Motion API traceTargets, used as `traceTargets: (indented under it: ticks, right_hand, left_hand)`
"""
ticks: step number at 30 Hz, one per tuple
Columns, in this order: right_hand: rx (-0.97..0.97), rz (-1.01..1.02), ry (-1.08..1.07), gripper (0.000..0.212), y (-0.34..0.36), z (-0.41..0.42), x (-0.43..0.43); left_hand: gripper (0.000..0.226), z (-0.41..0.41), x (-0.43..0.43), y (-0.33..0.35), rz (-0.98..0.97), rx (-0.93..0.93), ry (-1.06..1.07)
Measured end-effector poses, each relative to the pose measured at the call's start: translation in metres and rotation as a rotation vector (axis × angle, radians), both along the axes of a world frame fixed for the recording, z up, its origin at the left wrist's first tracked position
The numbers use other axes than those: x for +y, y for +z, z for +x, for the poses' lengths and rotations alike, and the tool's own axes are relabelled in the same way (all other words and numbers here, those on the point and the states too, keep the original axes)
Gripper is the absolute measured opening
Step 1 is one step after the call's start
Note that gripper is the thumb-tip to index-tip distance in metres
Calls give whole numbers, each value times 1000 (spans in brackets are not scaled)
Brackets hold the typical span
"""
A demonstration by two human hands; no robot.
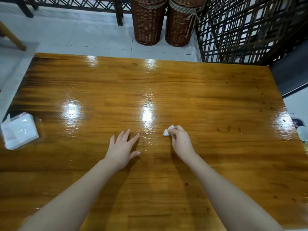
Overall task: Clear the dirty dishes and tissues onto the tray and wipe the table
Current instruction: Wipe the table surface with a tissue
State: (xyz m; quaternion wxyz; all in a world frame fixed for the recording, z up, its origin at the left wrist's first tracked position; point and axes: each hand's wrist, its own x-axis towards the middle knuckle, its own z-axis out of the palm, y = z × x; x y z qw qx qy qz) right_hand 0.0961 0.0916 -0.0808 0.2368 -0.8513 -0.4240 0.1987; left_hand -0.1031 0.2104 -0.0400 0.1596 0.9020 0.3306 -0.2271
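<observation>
The glossy wooden table (pixel 200 90) fills the view. My right hand (pixel 180 141) is closed on a small wad of white tissue (pixel 168 131), pressed against the tabletop near the middle. My left hand (pixel 122 147) lies flat on the table beside it, fingers spread, holding nothing. Small reddish-brown spots (pixel 229 129) mark the wood to the right of my right hand, and a few more (pixel 186 184) lie nearer to me. No tray shows in the frame.
A white tissue pack (pixel 19 131) sits at the table's left edge. A pale dish or cup (pixel 302 133) is cut off at the right edge. Beyond the far edge stand two wicker baskets (pixel 148 22) and dark lattice screens (pixel 246 30) on a tiled floor.
</observation>
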Motion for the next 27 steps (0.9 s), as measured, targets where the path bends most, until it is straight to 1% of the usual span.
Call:
traceTargets:
  ticks: [3,6,8,11,13,15,18,21,24,27]
  right_hand:
    - [18,6,69,23,0,-25,-15]
    - [10,7,57,27,2,-24,-11]
    - [9,21,6,27,1,-12,3]
    - [12,26,-134,29,1,9,30]
    - [7,8,-147,30,0,17,41]
    - [-19,-5,-102,31,-1,14,41]
    - [-72,-14,44,35,-6,-2,19]
    - [-99,-4,151,30,-10,-24,-18]
    - [-66,-11,184,29,-7,-43,-54]
    - [-14,1,168,30,-3,-49,-77]
  left_hand:
    - [70,-4,-5,1,-15,4,-1]
    - [70,-7,-7,2,-15,-8,2]
    - [70,-11,-6,2,-12,-18,9]
    - [70,-19,-6,2,-19,-24,25]
    - [70,-24,-7,1,-12,-25,33]
    - [70,-28,-8,1,-12,-20,46]
    - [71,-30,-12,1,-22,4,47]
    - [70,-27,-16,3,-29,11,38]
    - [69,-23,-21,6,-28,-7,26]
    - [69,-20,-27,7,-20,-14,8]
